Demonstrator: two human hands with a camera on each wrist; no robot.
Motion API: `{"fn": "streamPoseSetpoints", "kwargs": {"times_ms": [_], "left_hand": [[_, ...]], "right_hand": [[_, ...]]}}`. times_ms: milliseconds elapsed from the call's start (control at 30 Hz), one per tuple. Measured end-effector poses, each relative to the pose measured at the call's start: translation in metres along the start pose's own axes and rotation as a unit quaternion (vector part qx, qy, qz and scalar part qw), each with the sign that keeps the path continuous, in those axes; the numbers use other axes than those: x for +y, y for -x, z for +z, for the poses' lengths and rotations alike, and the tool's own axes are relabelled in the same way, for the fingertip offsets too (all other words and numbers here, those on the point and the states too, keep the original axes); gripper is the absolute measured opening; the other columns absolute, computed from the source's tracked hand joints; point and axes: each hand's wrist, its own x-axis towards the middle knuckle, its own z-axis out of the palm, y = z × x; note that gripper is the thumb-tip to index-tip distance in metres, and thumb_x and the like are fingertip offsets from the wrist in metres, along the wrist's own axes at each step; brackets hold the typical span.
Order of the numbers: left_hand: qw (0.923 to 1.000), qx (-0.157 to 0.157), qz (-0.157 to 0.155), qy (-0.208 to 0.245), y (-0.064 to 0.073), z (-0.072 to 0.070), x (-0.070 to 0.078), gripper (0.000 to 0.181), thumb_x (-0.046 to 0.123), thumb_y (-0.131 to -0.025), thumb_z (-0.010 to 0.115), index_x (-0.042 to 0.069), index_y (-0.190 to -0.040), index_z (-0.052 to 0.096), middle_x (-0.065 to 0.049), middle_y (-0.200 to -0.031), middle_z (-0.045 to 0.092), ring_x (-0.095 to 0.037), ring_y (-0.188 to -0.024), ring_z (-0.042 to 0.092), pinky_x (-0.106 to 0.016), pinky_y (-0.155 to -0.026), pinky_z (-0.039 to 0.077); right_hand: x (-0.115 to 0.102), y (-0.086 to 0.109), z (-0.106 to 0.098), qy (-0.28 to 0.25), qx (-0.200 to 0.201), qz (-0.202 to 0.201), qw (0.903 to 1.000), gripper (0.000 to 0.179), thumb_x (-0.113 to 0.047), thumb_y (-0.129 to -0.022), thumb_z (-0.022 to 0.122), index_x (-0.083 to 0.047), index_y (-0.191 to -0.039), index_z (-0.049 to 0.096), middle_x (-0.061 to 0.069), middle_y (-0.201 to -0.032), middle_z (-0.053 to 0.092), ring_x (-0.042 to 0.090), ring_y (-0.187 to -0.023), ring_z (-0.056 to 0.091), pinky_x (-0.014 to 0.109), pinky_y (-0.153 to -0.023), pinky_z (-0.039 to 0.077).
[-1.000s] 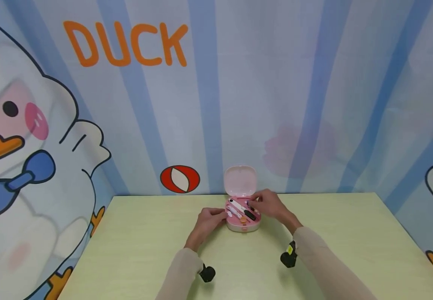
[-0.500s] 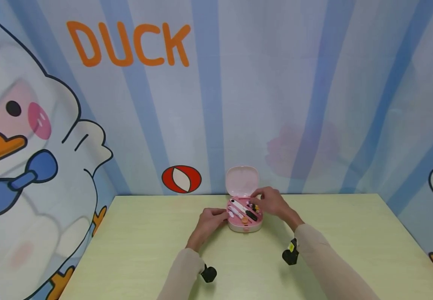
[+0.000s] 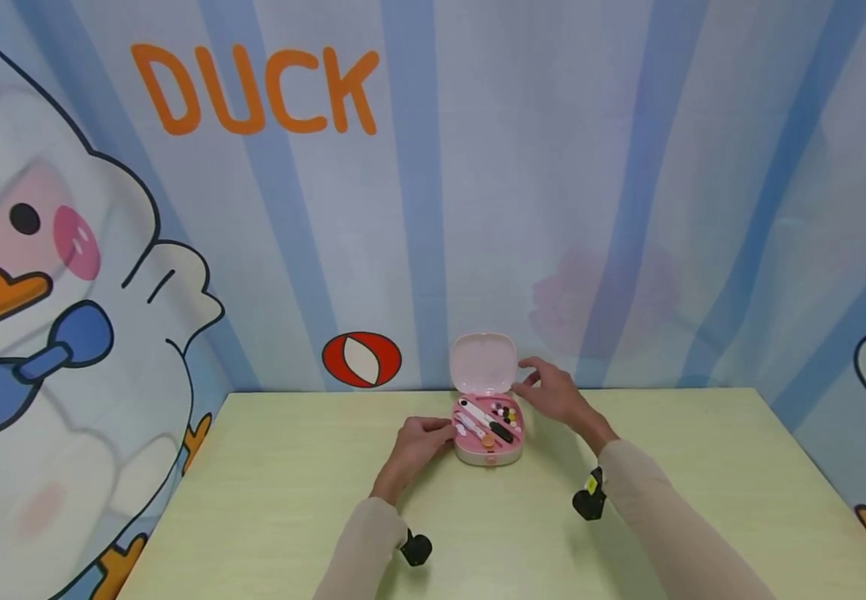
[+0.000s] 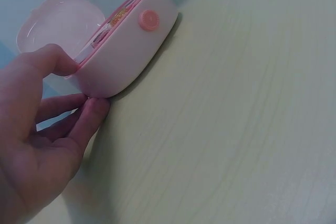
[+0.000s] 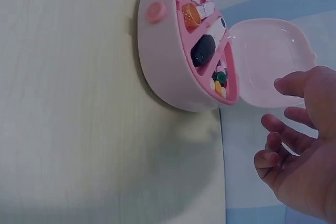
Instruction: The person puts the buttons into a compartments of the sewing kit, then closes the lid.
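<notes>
On the table stands a small pink and white sewing kit case (image 3: 470, 454), its pale pink lid (image 3: 483, 363) raised at the back. My left hand (image 3: 416, 446) grips the case's left end, thumb on the rim and fingers low on the side, as the left wrist view shows. My right hand (image 3: 553, 393) is beside the lid's right edge, holding nothing, fingers loosely bent; contact with the lid cannot be told. In the right wrist view the pink tray holds an orange thimble (image 5: 191, 16), a black-ended white tool (image 5: 203, 51) and several coloured buttons (image 5: 221, 78).
The case sits near the back edge of the pale yellow table (image 3: 290, 467), close to a blue striped curtain (image 3: 478, 208) printed with a duck. A black wrist camera (image 3: 417, 550) hangs below the left cuff, another (image 3: 589, 498) below the right.
My right hand has left the button compartment and moved up and right to the lid's edge, uncovering the buttons. The left hand stays on the case.
</notes>
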Motion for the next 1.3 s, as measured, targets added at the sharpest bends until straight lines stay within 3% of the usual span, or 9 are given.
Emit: {"fn": "streamPoseSetpoints", "kwargs": {"times_ms": [167,400,867,1100,1300], "left_hand": [[1.0000,0.004,-0.006,-0.003,0.001,0.000,0.000,0.039,0.024,-0.100,0.070,-0.002,-0.129,0.070,-0.012,-0.122,0.071,-0.021,-0.102,0.069,-0.034,-0.094,0.059],[1.0000,0.003,0.000,-0.009,0.000,0.002,0.002,0.039,0.024,-0.100,0.070,-0.003,-0.129,0.070,-0.013,-0.123,0.071,-0.022,-0.104,0.069,-0.035,-0.094,0.059],[0.9999,0.002,0.004,-0.015,-0.001,0.002,0.000,0.039,0.024,-0.101,0.069,-0.003,-0.129,0.070,-0.013,-0.124,0.071,-0.022,-0.104,0.069,-0.035,-0.094,0.059],[0.9999,-0.001,0.009,-0.007,-0.001,0.003,-0.001,0.038,0.023,-0.102,0.068,-0.003,-0.130,0.069,-0.014,-0.125,0.071,-0.023,-0.106,0.069,-0.036,-0.095,0.059],[0.9997,-0.009,0.020,0.006,-0.001,0.002,-0.001,0.039,0.020,-0.102,0.065,-0.008,-0.129,0.068,-0.017,-0.126,0.070,-0.025,-0.111,0.069,-0.038,-0.098,0.057]], "right_hand": [[-0.006,-0.010,-0.006,0.009,-0.012,0.005,0.9999,0.058,-0.027,-0.105,0.061,0.003,-0.151,0.044,0.028,-0.139,0.057,0.044,-0.125,0.056,0.058,-0.100,0.052],[-0.016,-0.015,-0.011,-0.042,-0.016,0.008,0.9989,0.066,-0.029,-0.105,0.062,-0.003,-0.158,0.034,0.027,-0.150,0.048,0.046,-0.136,0.047,0.061,-0.105,0.049],[-0.016,-0.008,-0.021,-0.054,-0.021,0.010,0.9983,0.061,-0.045,-0.104,0.059,-0.008,-0.150,0.043,0.025,-0.148,0.051,0.045,-0.134,0.050,0.061,-0.103,0.050],[-0.014,-0.001,-0.027,-0.044,-0.003,-0.026,0.9987,0.053,-0.051,-0.107,0.051,-0.008,-0.137,0.054,0.021,-0.142,0.058,0.041,-0.132,0.054,0.059,-0.100,0.052],[-0.011,0.005,-0.024,-0.032,0.015,-0.053,0.9980,0.035,-0.042,-0.106,0.059,-0.009,-0.118,0.059,0.019,-0.129,0.065,0.039,-0.122,0.061,0.054,-0.091,0.058]]}}
